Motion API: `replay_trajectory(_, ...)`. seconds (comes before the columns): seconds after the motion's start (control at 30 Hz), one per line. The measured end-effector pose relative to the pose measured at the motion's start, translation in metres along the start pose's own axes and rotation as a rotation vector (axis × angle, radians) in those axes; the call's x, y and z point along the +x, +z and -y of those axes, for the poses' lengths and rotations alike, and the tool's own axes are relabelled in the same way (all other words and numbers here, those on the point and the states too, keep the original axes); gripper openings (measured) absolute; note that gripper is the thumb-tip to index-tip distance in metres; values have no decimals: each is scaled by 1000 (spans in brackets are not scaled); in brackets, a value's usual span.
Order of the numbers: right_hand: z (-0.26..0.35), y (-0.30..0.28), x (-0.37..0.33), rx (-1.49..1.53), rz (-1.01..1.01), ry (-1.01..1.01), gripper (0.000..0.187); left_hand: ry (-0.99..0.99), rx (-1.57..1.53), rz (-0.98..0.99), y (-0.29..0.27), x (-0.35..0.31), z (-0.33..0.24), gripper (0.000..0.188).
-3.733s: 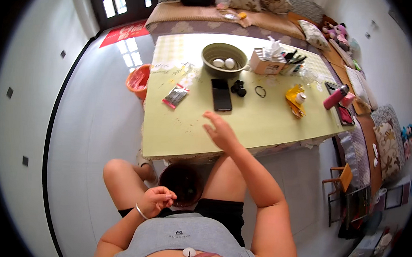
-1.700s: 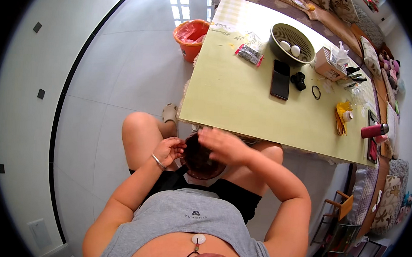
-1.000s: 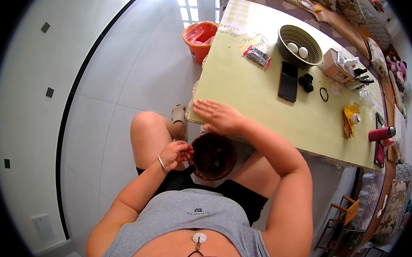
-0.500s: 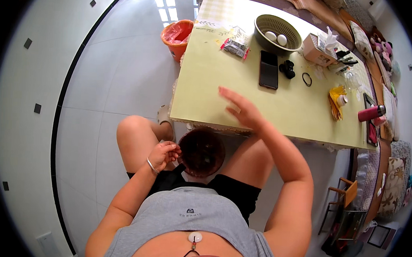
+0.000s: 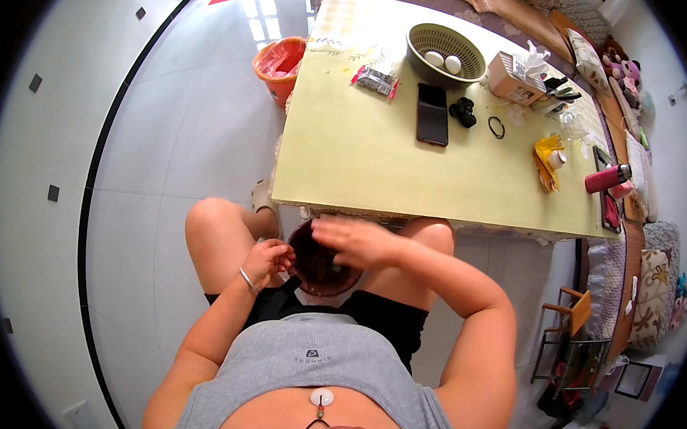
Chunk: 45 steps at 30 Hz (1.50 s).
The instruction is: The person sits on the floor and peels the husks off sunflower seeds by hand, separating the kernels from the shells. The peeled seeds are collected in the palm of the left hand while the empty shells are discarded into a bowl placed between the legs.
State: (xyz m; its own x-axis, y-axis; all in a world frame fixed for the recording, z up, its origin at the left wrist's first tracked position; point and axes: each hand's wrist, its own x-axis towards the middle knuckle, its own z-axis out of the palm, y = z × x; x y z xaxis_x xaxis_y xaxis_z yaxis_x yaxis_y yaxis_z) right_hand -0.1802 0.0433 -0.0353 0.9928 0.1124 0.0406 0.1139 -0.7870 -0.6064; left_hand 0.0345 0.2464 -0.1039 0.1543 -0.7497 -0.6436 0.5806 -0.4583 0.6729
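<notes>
Between my knees stands a dark reddish-brown bucket (image 5: pixel 325 290), its shadowed contents hard to make out. My left hand (image 5: pixel 266 262) is at its left rim, thumb and fingers pinched together; whatever they may hold is too small to name. Over the bucket's far side passes my right hand (image 5: pixel 353 241), smeared by motion, its fingers stretched out and nothing seen in them. The yellow-green table (image 5: pixel 346 168) begins just beyond. On it sit a green colander bowl (image 5: pixel 450 81) with two white eggs (image 5: pixel 443 62), a black phone (image 5: pixel 433 114) and a small packet (image 5: pixel 376 81).
An orange bin (image 5: pixel 276 77) with a pink liner stands left of the table. A black gadget (image 5: pixel 463 112), a black loop (image 5: pixel 496 128), a tissue box (image 5: pixel 515 81), a yellow wrapper (image 5: pixel 546 164) and a pink flask (image 5: pixel 605 179) are on the right. A chair (image 5: pixel 576 314) stands lower right.
My right hand has come back from above the table to over the bucket. My left hand keeps its pinch by the rim. The view has shifted slightly.
</notes>
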Motion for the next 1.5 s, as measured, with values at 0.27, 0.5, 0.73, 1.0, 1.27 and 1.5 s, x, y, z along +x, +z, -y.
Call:
replay_trajectory(0.27,-97,-91,43,-202,-559,421,63,-8,10,0,-1,-11,-2,15)
replay_trajectory(0.5,-128,-89,105,-337,-329,546,69,-15,29,-5,6,-7,-4,15)
replay_trajectory(0.73,-17,-6,103,-364,-81,-155,64,23,1,1,4,-10,-4,13)
replay_trajectory(1.0,-3,109,31,545,-230,665,33,826,1005,-362,44,-29,-10,48)
replay_trajectory(1.27,-25,175,35,2325,-1301,867,58,1023,889,388,87,20,53,74)
replay_trajectory(1.5,20,146,29,1175,-1405,636,45,-383,-451,-36,54,85,105,61)
